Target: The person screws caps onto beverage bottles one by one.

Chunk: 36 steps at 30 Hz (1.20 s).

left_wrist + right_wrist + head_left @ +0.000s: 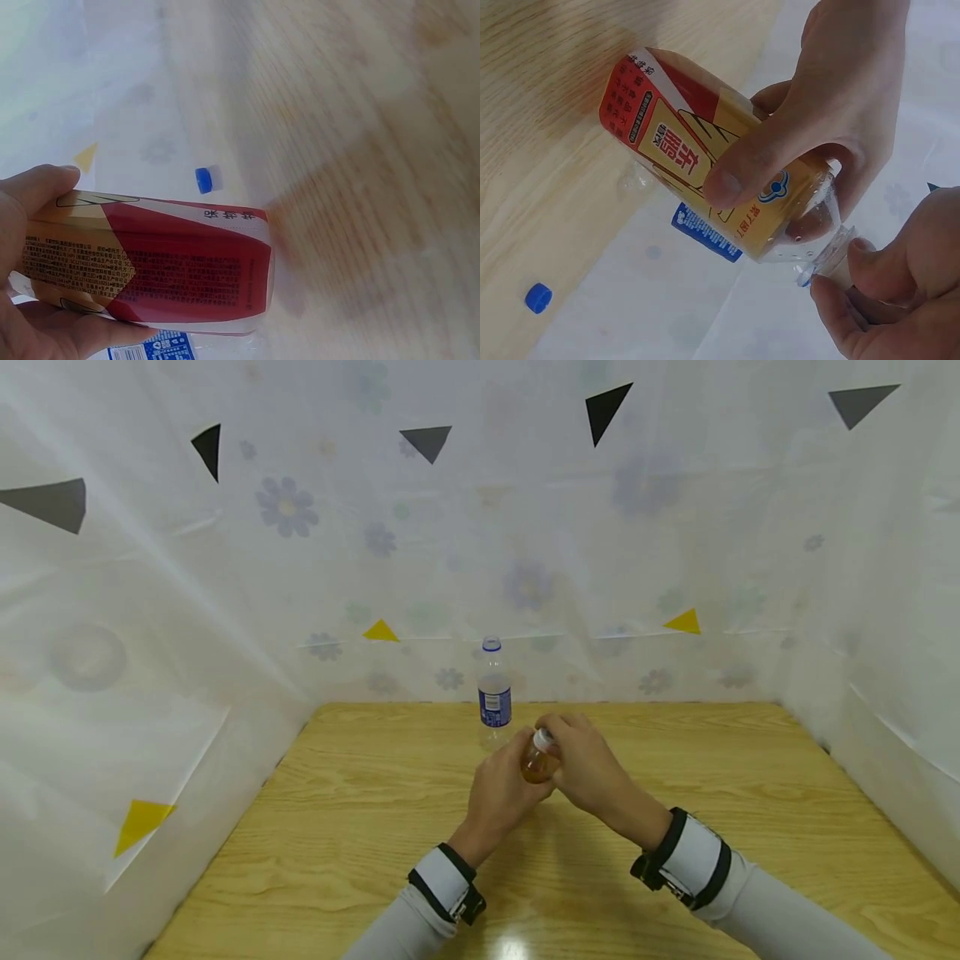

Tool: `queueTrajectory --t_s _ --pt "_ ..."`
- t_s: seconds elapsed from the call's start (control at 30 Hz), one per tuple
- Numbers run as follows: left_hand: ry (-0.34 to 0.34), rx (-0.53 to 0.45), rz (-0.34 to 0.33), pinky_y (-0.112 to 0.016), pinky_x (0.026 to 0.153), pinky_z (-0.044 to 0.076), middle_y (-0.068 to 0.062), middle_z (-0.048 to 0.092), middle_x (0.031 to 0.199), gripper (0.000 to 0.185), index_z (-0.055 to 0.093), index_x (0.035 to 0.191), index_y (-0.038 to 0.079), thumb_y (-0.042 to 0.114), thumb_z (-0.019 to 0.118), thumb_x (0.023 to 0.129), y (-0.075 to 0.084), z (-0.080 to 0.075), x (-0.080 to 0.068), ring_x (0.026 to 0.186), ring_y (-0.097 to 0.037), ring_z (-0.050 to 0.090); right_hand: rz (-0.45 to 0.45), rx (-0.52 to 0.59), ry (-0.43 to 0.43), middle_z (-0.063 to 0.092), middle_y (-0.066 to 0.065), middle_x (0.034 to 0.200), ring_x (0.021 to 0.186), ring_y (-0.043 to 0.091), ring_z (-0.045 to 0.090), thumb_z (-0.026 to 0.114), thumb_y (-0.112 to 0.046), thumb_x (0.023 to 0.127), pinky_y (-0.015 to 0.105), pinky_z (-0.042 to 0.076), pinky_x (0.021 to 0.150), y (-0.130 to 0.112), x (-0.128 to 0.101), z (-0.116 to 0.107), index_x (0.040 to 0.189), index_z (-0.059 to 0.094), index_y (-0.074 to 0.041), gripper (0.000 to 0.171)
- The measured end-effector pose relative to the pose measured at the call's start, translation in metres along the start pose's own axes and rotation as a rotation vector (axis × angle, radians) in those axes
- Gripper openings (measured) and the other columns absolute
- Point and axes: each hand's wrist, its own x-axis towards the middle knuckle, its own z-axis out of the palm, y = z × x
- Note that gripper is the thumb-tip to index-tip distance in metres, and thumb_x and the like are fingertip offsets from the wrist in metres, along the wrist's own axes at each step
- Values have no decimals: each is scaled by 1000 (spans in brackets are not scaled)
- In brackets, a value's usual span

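tea bottle (538,762) upright, cap up

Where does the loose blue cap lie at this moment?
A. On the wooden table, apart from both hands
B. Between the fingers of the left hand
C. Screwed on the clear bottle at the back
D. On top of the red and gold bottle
A: the blue cap lies alone on the wooden table, away from the left hand, which grips the red and gold bottle, and from the right hand at its neck.
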Motion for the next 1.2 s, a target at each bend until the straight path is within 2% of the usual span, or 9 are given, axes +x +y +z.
queueTrajectory --t_s 0.17,0.63,1.0,1.2 --pt "-6 -15 -1 -32 80 59 0 72 116 62 57 135 18 34 86 82 0 0 0 98 -16 73 -12 -8 36 65 17 104 93 30 61 68 15 80 45 56 76 1 -2 2 108 66 0 32" --pt "-22 -10 -2 -29 75 58 1 71 106 59 56 132 17 35 84 84 -1 0 -1 90 -13 71 -28 -46 78 65 19 101 91 32 64 69 14 79 45 57 76 1 0 4 102 64 1 27" --pt "-10 -1 15 -26 71 57 2 70 100 54 57 126 17 34 85 83 0 0 1 86 -11 70 -21 -47 94 64 15 92 82 28 61 68 13 77 42 55 69 1 2 3 96 62 0 24" --pt "1 6 21 -23 68 55 3 68 96 50 56 121 17 33 85 83 0 0 1 81 -9 66 -33 -56 105 61 12 84 74 23 56 69 8 82 39 52 64 2 3 4 92 61 0 15"
